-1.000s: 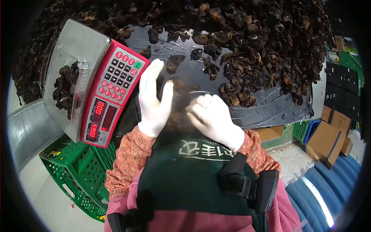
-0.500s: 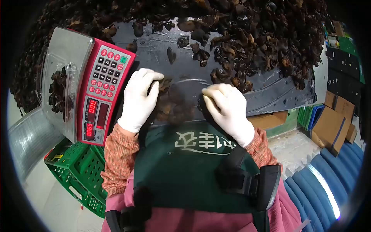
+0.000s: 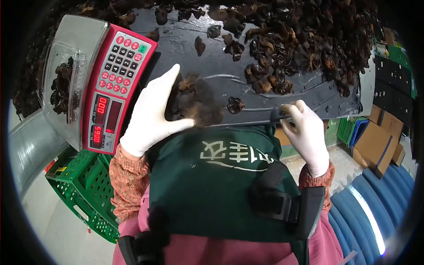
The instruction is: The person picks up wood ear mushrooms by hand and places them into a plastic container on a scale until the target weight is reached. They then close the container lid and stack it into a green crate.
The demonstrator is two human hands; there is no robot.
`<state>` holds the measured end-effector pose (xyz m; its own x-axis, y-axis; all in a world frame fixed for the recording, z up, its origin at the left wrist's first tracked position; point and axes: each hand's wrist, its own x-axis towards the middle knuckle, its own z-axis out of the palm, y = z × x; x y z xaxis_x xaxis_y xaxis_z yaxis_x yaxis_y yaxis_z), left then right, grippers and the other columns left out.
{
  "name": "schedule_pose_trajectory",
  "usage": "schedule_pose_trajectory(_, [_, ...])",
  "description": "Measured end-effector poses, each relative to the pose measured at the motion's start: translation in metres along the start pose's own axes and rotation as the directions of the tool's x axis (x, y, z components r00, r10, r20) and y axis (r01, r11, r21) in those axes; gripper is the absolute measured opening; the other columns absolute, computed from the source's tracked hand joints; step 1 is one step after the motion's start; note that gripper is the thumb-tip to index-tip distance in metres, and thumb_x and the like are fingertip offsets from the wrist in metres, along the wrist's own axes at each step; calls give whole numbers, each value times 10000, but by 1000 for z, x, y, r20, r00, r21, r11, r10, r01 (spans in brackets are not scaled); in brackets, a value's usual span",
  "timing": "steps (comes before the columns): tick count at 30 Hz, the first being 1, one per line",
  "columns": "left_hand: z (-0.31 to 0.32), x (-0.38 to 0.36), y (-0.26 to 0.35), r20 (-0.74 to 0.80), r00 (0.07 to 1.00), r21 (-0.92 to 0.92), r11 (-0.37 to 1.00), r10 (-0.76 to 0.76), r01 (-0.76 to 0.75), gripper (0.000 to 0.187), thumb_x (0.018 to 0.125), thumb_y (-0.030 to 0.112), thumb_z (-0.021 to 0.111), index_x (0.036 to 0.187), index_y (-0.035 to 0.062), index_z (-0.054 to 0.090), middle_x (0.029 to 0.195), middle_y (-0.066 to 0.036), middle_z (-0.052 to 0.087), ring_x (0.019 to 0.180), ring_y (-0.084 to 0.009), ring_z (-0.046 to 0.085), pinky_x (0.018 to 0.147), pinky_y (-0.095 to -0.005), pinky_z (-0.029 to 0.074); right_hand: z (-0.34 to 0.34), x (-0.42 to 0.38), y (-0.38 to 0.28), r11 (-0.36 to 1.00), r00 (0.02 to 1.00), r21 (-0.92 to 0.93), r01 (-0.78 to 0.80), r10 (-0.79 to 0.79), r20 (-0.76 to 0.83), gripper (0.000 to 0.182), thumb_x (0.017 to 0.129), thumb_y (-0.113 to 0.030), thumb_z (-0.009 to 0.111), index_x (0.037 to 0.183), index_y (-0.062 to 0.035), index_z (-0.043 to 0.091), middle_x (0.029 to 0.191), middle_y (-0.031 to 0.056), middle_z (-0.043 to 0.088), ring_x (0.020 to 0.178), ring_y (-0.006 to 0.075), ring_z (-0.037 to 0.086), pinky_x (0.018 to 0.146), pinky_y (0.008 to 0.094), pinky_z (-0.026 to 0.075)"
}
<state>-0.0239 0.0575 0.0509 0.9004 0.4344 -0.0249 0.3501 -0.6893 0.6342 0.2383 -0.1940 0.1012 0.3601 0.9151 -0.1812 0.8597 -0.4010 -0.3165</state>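
My left hand (image 3: pixel 152 110), in a white glove, is open with thumb and fingers spread. Beside it, on the dark plastic-covered table (image 3: pixel 176 48), lies a motion-blurred clump of black fungus (image 3: pixel 196 104). My right hand (image 3: pixel 304 132), gloved too, is closed in a pinch at the table's front edge. A small dark bit shows at its fingertips, too blurred to name. One loose black fungus piece (image 3: pixel 235 105) sits between the hands. At the left, a red scale (image 3: pixel 119 84) carries a clear plastic box (image 3: pixel 79 97) with more black fungus inside; its lit lower display appears to read 0.065.
A large heap of black fungus (image 3: pixel 309 39) spreads along the back and right of the table. Green crates (image 3: pixel 88 190) stand below at the left, with a roll of clear film (image 3: pixel 39 145) nearby. Cardboard boxes (image 3: pixel 375 143) and blue rolls (image 3: pixel 362 212) are at the right.
My left hand has gone from curled fingers to a wide spread. My right hand has moved right, away from the middle. The loose fungus piece between the hands now shows fully.
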Motion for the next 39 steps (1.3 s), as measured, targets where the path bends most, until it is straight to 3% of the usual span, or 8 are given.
schedule_pose_trajectory(3, [11, -6, -5, 64, 998, 277, 961, 8, -25, 1076, 684, 277, 915, 1575, 17, 371, 1498, -188, 510, 1289, -357, 554, 1072, -424, 470, 13, 7, -33, 927, 1000, 375, -3, 9, -13, 258, 881, -104, 728, 1134, -74, 690, 1025, 109, 670, 897, 325, 701, 766, 386, 570])
schedule_pose_trajectory(6, [7, -9, 14, 155, 982, 365, 930, -109, 45, 1109, 667, 248, 919, 1585, 14, 343, 1502, -183, 488, 1249, -352, 563, 1022, -414, 505, 54, 32, -57, 906, 997, 422, 31, 3, -80, 393, 883, -99, 718, 1263, -74, 618, 1089, 129, 639, 892, 342, 696, 762, 409, 577])
schedule_pose_trajectory(9, [15, -20, 31, 100, 972, 225, 956, -213, 187, 1101, 678, 199, 908, 1592, 16, 322, 1482, -184, 473, 1224, -349, 567, 956, -402, 561, 83, 41, -70, 885, 989, 447, 128, -80, -125, 492, 875, -98, 722, 1341, -71, 569, 1073, 156, 611, 859, 369, 675, 741, 419, 573])
schedule_pose_trajectory(15, [43, -29, 23, -60, 985, -50, 986, -160, 157, 1020, 735, 139, 873, 1587, 16, 326, 1371, -192, 503, 1189, -362, 611, 934, -389, 574, 83, 50, -86, 789, 982, 612, 45, -148, 119, 669, 854, -93, 729, 1446, 32, 443, 1108, 235, 598, 935, 364, 678, 782, 439, 568])
schedule_pose_trajectory(18, [44, -28, 22, -62, 985, -169, 974, -160, 148, 908, 761, 103, 850, 1541, 23, 393, 1321, -186, 533, 1127, -347, 650, 902, -376, 584, 91, 52, -91, 759, 986, 648, 68, -152, 75, 651, 846, -86, 735, 1421, 45, 459, 1116, 248, 596, 899, 382, 678, 794, 451, 566])
schedule_pose_trajectory(22, [40, -30, 22, -38, 976, -320, 928, -214, 191, 762, 768, 41, 831, 1450, 41, 492, 1287, -167, 559, 1069, -304, 682, 860, -357, 594, 88, 50, -98, 678, 980, 731, -75, -85, 179, 492, 857, -51, 723, 1308, 17, 539, 1118, 215, 590, 787, 327, 678, 763, 412, 567])
schedule_pose_trajectory(30, [59, -38, 26, -223, 947, -574, 817, -229, 62, 699, 737, -37, 828, 1378, 45, 560, 1268, -132, 586, 1072, -245, 676, 841, -328, 580, 92, 46, -108, 645, 993, 762, 57, -113, 21, 415, 887, -37, 710, 1279, -33, 575, 1062, 153, 564, 816, 277, 663, 740, 381, 555])
schedule_pose_trajectory(39, [-53, -24, 40, -503, 847, -316, 949, -173, 6, 682, 693, -94, 749, 1344, 12, 576, 1280, -180, 569, 1134, -305, 636, 872, -351, 576, 15, 114, -161, 601, 896, 673, 431, -374, -240, 421, 865, -2, 700, 1271, -11, 586, 1123, 173, 609, 1022, 344, 668, 872, 390, 558])
